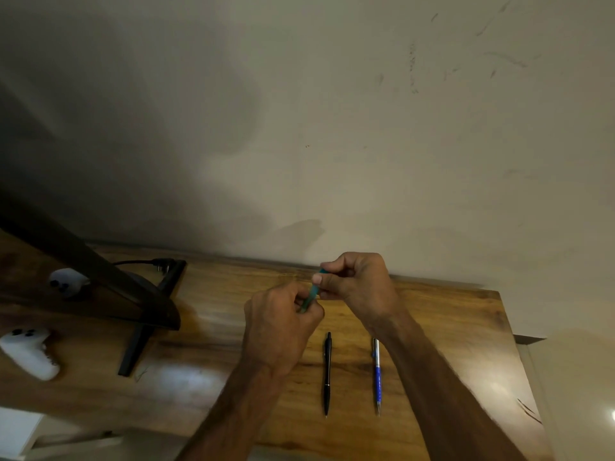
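Forearms (239, 404), two, bare, entering from the near edge over the wooden tabletop (459, 331).

Left grip (279, 324): fingers curled, pinching the lower end of a teal pen (311, 294).

Right grip (356, 284): thumb and fingers pinching the upper end of the same pen.

Teal pen: slim, tilted, mostly hidden by fingers. It is held in the air between both grips, beyond the black pen (327, 374) and clear of the tabletop.

Black pen: lying flat on the tabletop, tip toward the near edge.

Blue-and-silver pen (377, 374): flat, parallel to the black pen, to its right, apart from it.

Monitor stand (146, 327): black, well left of the black pen.

White controllers, two: one (30, 354) far left of the black pen, one (68, 281) far left and beyond it.

Plug with cable (159, 262): black, left of and beyond the black pen, by the wall (332, 128).
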